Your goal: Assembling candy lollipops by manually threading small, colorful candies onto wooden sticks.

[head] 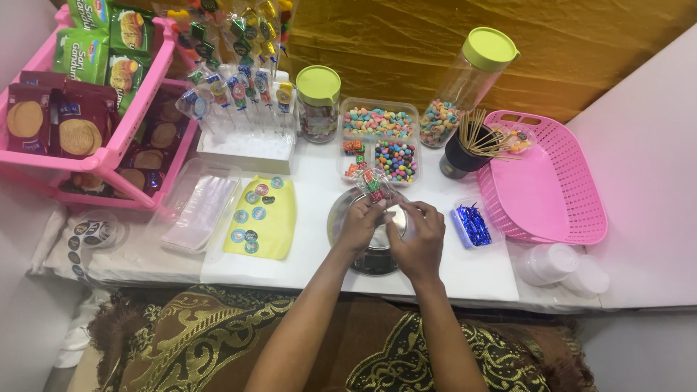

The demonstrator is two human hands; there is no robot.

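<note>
My left hand and my right hand meet over a round metal dish on the white table. Together they hold a small clear packet of coloured candies, which sticks up and away from my fingers. The left hand pinches its lower end; the right hand's fingers close against it from the right. Just beyond lie clear tubs of coloured candies and round candy balls.
A pink basket stands at right, with a black cup of wooden skewers and a tub of blue twist ties. A yellow sticker sheet, clear bags, finished candy sticks in white foam, two green-lidded jars and a pink biscuit rack sit at left.
</note>
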